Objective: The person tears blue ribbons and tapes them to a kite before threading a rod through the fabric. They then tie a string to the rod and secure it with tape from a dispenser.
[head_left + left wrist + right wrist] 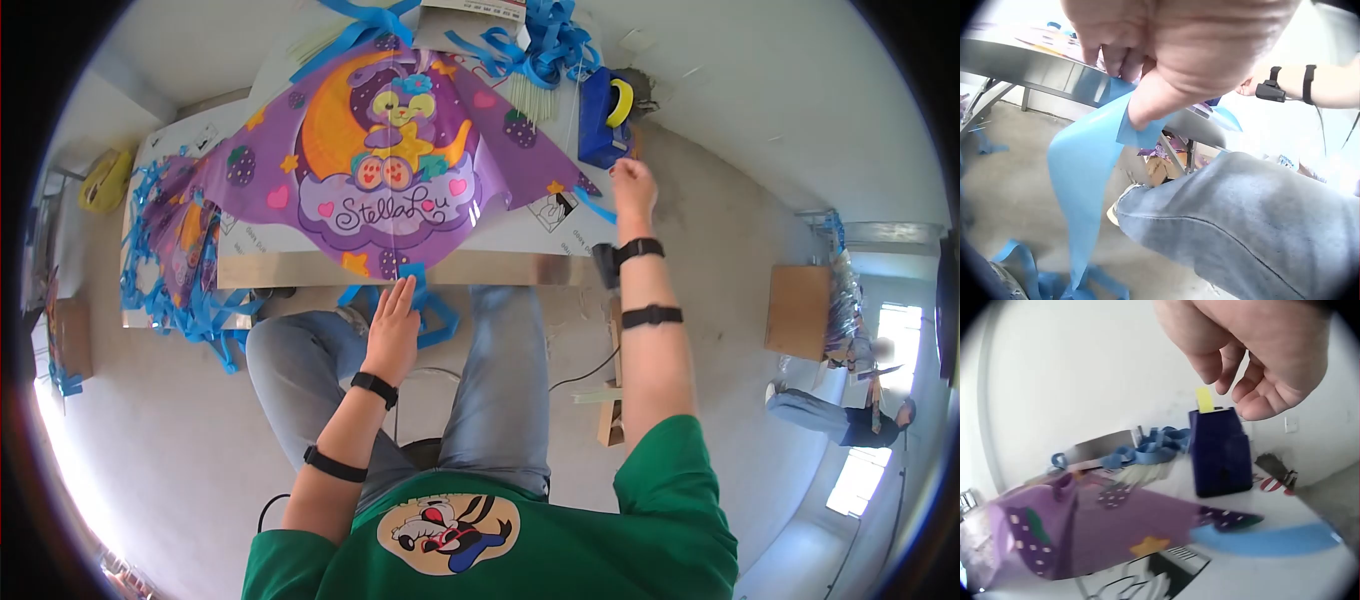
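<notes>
The purple kite [400, 215] lies spread on the bench [520, 240], picture up, its bottom reaching the metal edge nearest the seated person. At that end the left hand [392, 335] pinches a blue ribbon [1085, 156], thumb on one face and fingers behind; the ribbon's length droops below the bench. The right hand [635, 188] is raised just beside the blue dispenser [600, 130], its fingers loosely bent, thumb and fingertips parted, with nothing that I can see in its grip. A yellow tape roll [621, 103] sits in the dispenser, which stands near the kite's right tip. There, a short blue strip [595, 205] lies at the tip. Past the kite's top are a box [470, 25], a tangle of ribbon [556, 45] and thin pale sticks [530, 98]. Off to the left, a second kite [185, 240] lies crumpled among more ribbons. Another person [865, 425] is farther off to the right.
</notes>
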Demonstrator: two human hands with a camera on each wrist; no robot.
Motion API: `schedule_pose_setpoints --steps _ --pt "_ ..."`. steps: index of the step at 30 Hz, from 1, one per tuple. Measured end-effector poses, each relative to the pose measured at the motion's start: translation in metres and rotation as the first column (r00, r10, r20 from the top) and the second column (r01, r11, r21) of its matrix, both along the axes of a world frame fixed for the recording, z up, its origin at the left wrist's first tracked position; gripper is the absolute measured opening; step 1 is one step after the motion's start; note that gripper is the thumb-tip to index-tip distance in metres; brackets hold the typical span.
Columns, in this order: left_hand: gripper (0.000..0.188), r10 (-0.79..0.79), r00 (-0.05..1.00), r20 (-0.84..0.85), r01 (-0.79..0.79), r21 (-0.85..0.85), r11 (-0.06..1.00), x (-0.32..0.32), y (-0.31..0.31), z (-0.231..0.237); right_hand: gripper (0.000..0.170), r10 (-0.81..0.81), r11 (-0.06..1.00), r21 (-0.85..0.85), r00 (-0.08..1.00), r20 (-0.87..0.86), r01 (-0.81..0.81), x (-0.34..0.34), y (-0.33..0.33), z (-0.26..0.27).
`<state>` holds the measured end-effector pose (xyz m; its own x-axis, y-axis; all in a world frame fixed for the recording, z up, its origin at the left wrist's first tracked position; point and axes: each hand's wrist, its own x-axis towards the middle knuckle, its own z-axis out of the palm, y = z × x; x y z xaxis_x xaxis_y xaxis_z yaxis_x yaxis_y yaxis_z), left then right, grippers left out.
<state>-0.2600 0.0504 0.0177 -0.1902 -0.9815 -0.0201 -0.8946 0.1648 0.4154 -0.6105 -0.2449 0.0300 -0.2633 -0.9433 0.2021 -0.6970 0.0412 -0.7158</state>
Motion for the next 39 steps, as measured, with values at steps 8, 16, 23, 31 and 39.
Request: schedule_pose_setpoints --steps 8,16,23,31,39 --pt "0.008 -0.007 0.999 0.033 0.005 0.048 0.999 0.000 -0.002 0.003 0.021 0.001 0.966 0.258 0.997 -0.074 0.018 0.002 -0.050 0.042" --pt "0.007 -0.016 1.000 -0.007 0.016 0.086 0.996 0.002 -0.003 0.009 0.011 -0.319 0.920 0.391 0.647 0.693 0.036 -0.003 -0.062 0.029" --pt "0.007 -0.018 1.000 0.020 0.017 0.078 0.997 0.001 -0.002 0.007 0.016 -0.349 0.931 0.357 0.486 0.802 0.079 -0.003 -0.050 0.030" --pt "0.007 -0.026 0.999 0.035 0.022 0.118 0.993 0.001 -0.003 0.011 0.017 -0.255 0.967 0.228 0.468 0.846 0.114 0.004 -0.033 0.012" --pt "0.007 -0.026 0.999 0.042 0.022 0.100 0.995 0.000 -0.002 0.007 0.009 -0.212 0.977 0.178 0.452 0.866 0.116 0.010 -0.024 0.004"
